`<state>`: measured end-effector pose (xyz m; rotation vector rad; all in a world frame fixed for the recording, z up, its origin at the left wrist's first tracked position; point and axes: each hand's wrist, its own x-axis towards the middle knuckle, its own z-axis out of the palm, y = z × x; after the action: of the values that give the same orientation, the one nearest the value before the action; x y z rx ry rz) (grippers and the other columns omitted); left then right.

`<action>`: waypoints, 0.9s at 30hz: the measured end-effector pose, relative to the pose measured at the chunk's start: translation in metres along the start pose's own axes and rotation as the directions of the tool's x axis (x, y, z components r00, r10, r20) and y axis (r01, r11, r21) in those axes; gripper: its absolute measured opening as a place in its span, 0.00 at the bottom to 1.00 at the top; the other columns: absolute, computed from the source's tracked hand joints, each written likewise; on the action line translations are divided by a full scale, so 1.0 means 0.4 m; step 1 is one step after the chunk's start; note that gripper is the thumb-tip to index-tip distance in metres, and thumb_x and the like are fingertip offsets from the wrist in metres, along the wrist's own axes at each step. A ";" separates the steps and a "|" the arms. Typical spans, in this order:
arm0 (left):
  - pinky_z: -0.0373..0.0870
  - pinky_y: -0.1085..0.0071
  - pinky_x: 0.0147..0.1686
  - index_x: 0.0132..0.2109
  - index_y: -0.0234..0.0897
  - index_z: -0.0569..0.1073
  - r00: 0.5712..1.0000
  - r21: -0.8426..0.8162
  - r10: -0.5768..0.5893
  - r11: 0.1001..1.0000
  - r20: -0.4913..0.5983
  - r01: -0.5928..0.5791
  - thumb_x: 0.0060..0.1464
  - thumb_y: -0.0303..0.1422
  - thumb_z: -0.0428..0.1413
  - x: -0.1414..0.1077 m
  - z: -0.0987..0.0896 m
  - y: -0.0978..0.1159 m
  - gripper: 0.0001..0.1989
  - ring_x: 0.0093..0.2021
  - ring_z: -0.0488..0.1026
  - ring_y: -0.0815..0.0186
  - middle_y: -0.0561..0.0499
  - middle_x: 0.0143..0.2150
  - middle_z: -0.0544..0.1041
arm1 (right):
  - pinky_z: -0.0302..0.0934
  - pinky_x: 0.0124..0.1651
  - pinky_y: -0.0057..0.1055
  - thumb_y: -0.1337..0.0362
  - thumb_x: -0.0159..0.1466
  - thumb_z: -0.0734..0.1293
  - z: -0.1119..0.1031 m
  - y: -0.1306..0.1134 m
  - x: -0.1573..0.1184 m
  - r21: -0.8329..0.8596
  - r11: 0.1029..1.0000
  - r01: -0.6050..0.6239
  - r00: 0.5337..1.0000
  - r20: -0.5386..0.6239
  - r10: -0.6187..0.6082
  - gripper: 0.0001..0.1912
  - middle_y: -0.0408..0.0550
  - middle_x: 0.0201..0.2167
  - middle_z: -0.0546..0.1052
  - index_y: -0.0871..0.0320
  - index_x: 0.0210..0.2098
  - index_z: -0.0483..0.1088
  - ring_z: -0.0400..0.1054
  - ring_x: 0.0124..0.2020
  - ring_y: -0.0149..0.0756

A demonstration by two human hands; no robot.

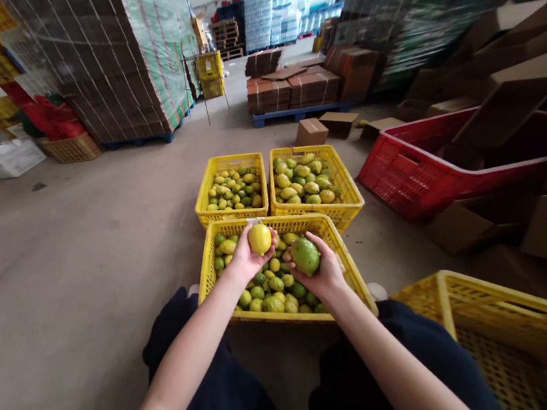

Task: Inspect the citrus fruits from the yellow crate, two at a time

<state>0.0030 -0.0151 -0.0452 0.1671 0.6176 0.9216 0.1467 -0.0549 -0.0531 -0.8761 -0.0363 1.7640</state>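
Observation:
In my left hand (pixel 247 257) lies a yellow lemon (pixel 260 239), with the fingers curled beneath and around it. My right hand (pixel 330 271) holds a larger green lemon (pixel 305 256) in the same way, palm up. Both hands are above the near yellow crate (pixel 347 269), which contains many green and yellow lemons (pixel 272 304). Behind it stand two more yellow crates side by side. The back left crate (pixel 203 186) holds smaller fruit, and the back right crate (pixel 349 185) holds larger ones.
To the right are a red crate (pixel 396 179) with cardboard in it, loose cardboard boxes (pixel 462 224) and another yellow crate (pixel 445 307). Flattened cartons (pixel 296 91) are stacked on a blue pallet (pixel 277 118) ahead. Wrapped pallet loads (pixel 93 60) rise at both sides.

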 end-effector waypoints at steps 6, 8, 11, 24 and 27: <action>0.71 0.75 0.22 0.39 0.29 0.71 1.000 -0.071 0.006 0.997 -0.019 -0.008 0.58 0.37 0.45 -0.003 -0.001 0.000 0.16 0.26 0.72 0.68 0.44 0.30 0.75 | 0.60 0.17 0.25 0.59 0.57 0.61 0.002 -0.001 -0.001 0.010 0.999 -0.046 0.998 0.035 0.045 0.10 0.49 0.19 0.74 0.59 0.27 0.67 0.66 0.19 0.33; 0.71 0.75 0.21 0.37 0.29 0.71 1.000 -0.083 0.009 0.996 -0.016 -0.011 0.57 0.39 0.47 -0.005 0.002 0.002 0.16 0.26 0.72 0.68 0.45 0.30 0.75 | 0.61 0.17 0.24 0.60 0.58 0.60 0.003 -0.003 -0.002 0.005 0.999 -0.038 0.998 0.041 0.037 0.10 0.48 0.19 0.74 0.59 0.27 0.67 0.67 0.20 0.33; 0.71 0.78 0.21 0.36 0.29 0.70 0.998 -0.074 0.045 0.996 -0.046 -0.048 0.54 0.38 0.52 -0.006 0.011 0.005 0.13 0.26 0.72 0.69 0.46 0.29 0.73 | 0.62 0.18 0.25 0.60 0.59 0.60 0.003 -0.002 -0.002 -0.013 1.000 -0.008 0.999 0.041 0.009 0.10 0.47 0.20 0.74 0.59 0.28 0.67 0.69 0.21 0.34; 0.67 0.80 0.16 0.35 0.29 0.71 0.999 -0.017 0.025 1.000 -0.041 -0.026 0.54 0.37 0.51 -0.016 0.008 0.007 0.13 0.21 0.69 0.72 0.48 0.24 0.71 | 0.61 0.16 0.24 0.65 0.53 0.64 0.001 -0.002 -0.004 -0.009 1.000 0.005 1.000 -0.018 -0.006 0.05 0.46 0.20 0.74 0.60 0.29 0.68 0.69 0.22 0.34; 0.67 0.79 0.17 0.36 0.29 0.71 0.999 -0.032 0.018 0.999 -0.027 -0.019 0.54 0.36 0.50 -0.012 0.002 0.006 0.13 0.22 0.70 0.71 0.46 0.27 0.73 | 0.59 0.15 0.23 0.63 0.53 0.64 -0.006 -0.003 0.001 0.023 0.999 -0.028 0.999 0.041 0.027 0.06 0.47 0.20 0.74 0.60 0.29 0.68 0.67 0.21 0.33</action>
<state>-0.0003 -0.0173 -0.0417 0.1317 0.6262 0.9522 0.1489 -0.0551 -0.0544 -0.8277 -0.0299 1.8047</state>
